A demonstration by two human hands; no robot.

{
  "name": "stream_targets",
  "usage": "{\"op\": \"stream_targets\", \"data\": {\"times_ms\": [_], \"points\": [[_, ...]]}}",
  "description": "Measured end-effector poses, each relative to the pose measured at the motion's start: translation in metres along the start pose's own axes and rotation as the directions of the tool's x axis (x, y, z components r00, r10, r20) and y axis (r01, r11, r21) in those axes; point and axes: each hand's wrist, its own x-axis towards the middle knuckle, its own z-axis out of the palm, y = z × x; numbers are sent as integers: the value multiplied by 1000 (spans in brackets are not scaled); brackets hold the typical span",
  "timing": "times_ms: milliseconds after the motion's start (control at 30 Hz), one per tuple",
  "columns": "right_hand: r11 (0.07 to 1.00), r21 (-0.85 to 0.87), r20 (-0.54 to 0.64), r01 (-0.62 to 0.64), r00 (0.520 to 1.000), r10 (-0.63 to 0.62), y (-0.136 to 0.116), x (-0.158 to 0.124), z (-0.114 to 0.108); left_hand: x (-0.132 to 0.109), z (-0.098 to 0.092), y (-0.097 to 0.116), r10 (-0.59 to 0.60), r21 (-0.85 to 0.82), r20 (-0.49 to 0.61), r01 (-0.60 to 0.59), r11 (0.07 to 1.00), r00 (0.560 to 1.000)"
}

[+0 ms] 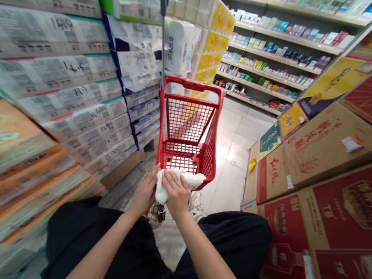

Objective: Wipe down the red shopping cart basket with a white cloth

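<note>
A red plastic shopping basket cart [215,148] stands upright in front of my knees, its grid walls and handle frame showing. A white cloth [162,193] lies bunched over the cart's near rim and trails to the right along it. My right hand [175,191] presses flat on the cloth, fingers stretched forward. Beside it, my left hand [145,190] rests against the near left corner of the cart at the cloth's left edge, fingers extended and nothing gripped in them. Inside the basket, only its red grid shows.
Stacked packs of paper goods [84,91] rise close on the left, with orange packages [10,164] nearer. Cartons [310,149] line the right side. Shelves of small boxes [282,58] stand beyond the tiled floor [232,142]. A thin pole [164,29] rises behind the cart's left side.
</note>
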Motion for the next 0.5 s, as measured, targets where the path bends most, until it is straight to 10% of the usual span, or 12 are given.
{"op": "stream_targets", "data": {"times_ms": [300,500], "points": [[977,-60,35,205,979,-203,135,-38,-82,2,9,0,-3,34,-56,5,999,998],[995,-103,-132,-16,991,2,99,-34,-63,2,11,2,-30,1,-67,31,1000,997]]}}
